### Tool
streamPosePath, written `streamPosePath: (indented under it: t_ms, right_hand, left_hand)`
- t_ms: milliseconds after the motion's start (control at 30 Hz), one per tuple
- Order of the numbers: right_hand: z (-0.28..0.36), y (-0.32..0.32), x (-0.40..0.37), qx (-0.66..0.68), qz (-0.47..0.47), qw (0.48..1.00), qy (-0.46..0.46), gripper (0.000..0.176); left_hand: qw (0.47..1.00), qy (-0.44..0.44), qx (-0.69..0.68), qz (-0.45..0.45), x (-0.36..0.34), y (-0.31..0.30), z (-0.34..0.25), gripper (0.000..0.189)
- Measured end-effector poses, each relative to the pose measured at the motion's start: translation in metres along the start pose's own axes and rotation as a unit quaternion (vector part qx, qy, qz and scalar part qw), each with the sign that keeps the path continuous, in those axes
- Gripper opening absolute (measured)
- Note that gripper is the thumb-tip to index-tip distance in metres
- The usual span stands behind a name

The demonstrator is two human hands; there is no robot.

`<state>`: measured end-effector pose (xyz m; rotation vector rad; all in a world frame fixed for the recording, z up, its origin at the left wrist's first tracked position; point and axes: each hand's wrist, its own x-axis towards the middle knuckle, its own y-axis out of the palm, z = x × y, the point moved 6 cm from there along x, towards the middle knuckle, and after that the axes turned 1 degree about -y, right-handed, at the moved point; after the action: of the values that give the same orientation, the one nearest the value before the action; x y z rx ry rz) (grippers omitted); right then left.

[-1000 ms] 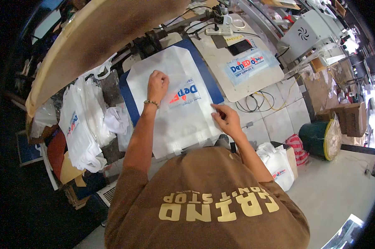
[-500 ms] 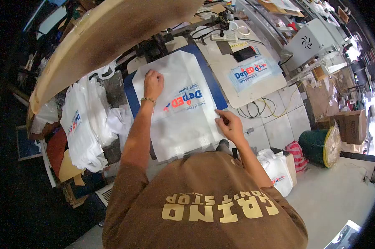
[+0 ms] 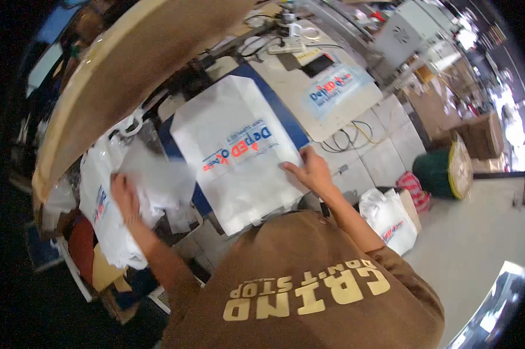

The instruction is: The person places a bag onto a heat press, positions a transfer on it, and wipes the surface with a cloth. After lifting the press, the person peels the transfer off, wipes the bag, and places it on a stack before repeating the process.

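Observation:
A white bag (image 3: 233,192) with blue and red "DepED" lettering lies flat on a blue board (image 3: 204,200) in front of me. My right hand (image 3: 313,171) is closed at the bag's right edge, thumb on top, the other fingers partly hidden. My left hand (image 3: 125,198) is out to the left, blurred by motion, its fingers closed at the edge of a pale translucent sheet (image 3: 161,177). The sheet is smeared too and hangs between the hand and the bag, over a pile of white bags (image 3: 100,209).
On the right, a pale tabletop (image 3: 306,113) carries a phone (image 3: 318,66), a printed "DepED" sheet (image 3: 332,90) and a power strip (image 3: 286,46). A large curved tan panel (image 3: 129,81) juts in from upper left. More printed bags (image 3: 387,218) stand at right near a green drum (image 3: 434,174).
My left hand has swung off the bag to the left, taking the translucent sheet with it. The lettering beneath now shows whole. My right hand keeps at the bag's right edge.

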<state>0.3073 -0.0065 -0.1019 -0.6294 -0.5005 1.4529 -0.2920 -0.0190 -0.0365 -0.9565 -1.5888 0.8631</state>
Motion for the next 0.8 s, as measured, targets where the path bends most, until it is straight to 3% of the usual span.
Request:
streamPosePath:
  t_ms: [33, 100, 133, 167, 233, 267, 300, 333, 400, 467, 500, 600, 633, 700, 733, 800]
  right_hand:
    - [0.002, 0.010, 0.001, -0.019, 0.032, 0.999, -0.011, 0.058]
    - [0.002, 0.024, -0.003, -0.018, 0.062, 0.998, -0.017, 0.053]
    - [0.001, 0.026, -0.008, 0.000, 0.057, 0.998, -0.011, 0.049]
    - [0.005, 0.018, -0.014, 0.011, 0.051, 0.999, -0.006, 0.047]
    - [-0.001, -0.023, -0.039, 0.010, 0.010, 0.999, 0.044, 0.046]
    - [-0.004, -0.047, -0.053, 0.067, -0.025, 0.997, 0.026, 0.049]
    - [-0.009, -0.066, -0.067, 0.124, -0.058, 0.990, -0.002, 0.052]
    - [-0.026, -0.083, -0.084, 0.119, -0.083, 0.989, 0.018, 0.052]
    - [-0.074, -0.128, -0.134, 0.170, -0.256, 0.947, 0.095, 0.055]
    - [-0.157, -0.145, -0.173, 0.399, -0.245, 0.865, 0.183, 0.056]
    - [-0.169, -0.166, -0.199, 0.427, -0.319, 0.826, 0.181, 0.057]
    - [-0.234, -0.208, -0.273, 0.452, -0.499, 0.720, 0.169, 0.058]
    - [-0.260, -0.212, -0.294, 0.454, -0.511, 0.710, 0.169, 0.058]
    - [-0.319, -0.212, -0.343, 0.487, -0.637, 0.569, 0.182, 0.054]
    - [-0.338, -0.212, -0.355, 0.490, -0.643, 0.560, 0.180, 0.054]
    - [-0.382, -0.196, -0.379, 0.505, -0.705, 0.466, 0.176, 0.055]
  left_hand:
    - [0.985, -0.034, -0.163, -0.042, -0.027, -0.008, 0.020, 0.038]
    - [0.972, 0.108, -0.209, 0.013, -0.075, -0.063, -0.042, 0.043]
    - [0.961, -0.034, -0.257, 0.099, -0.094, -0.039, 0.003, 0.055]
    - [0.900, -0.052, -0.388, 0.189, -0.112, -0.034, 0.011, 0.057]
    - [0.901, -0.152, -0.224, 0.337, -0.109, -0.023, -0.045, 0.031]
    - [0.923, 0.012, 0.004, 0.385, -0.146, 0.070, 0.070, 0.024]
    - [0.813, -0.089, -0.175, 0.547, -0.155, 0.068, 0.018, 0.019]
    - [0.639, -0.195, -0.324, 0.670, -0.180, 0.038, -0.062, 0.019]
    - [0.604, -0.194, -0.310, 0.708, -0.198, 0.037, -0.118, 0.016]
    - [0.594, -0.151, -0.275, 0.741, -0.205, 0.047, -0.148, 0.017]
    - [0.592, -0.127, -0.256, 0.753, -0.208, 0.051, -0.157, 0.017]
    - [0.607, -0.075, -0.202, 0.765, -0.213, 0.076, -0.190, 0.017]
    - [0.616, -0.062, -0.185, 0.763, -0.218, 0.085, -0.199, 0.017]
    - [0.645, -0.051, -0.147, 0.748, -0.224, 0.100, -0.212, 0.018]
    - [0.660, -0.046, -0.134, 0.738, -0.230, 0.110, -0.223, 0.018]
    - [0.686, -0.050, -0.103, 0.718, -0.234, 0.126, -0.234, 0.018]
